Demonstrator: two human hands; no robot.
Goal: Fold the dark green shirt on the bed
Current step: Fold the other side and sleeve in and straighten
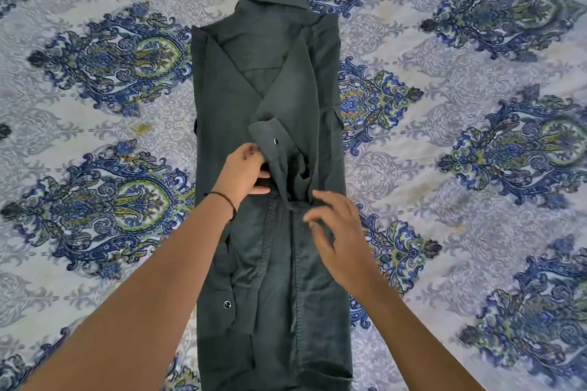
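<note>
The dark green shirt point(270, 79) lies lengthwise down the middle of the bed point(476, 168), collar at the far end, both sides folded inward into a long narrow strip. One sleeve crosses the chest, its buttoned cuff point(273, 144) bunched at the middle. My left hand point(244, 171) pinches the fabric just below that cuff. My right hand point(333, 228) hovers blurred over the shirt's right half, fingers spread and loosely bent, holding nothing that I can see.
The bedspread, pale with blue and green paisley medallions point(117, 63), stretches on every side of the shirt. A second cuff with a button point(226, 305) lies on the shirt's near left part.
</note>
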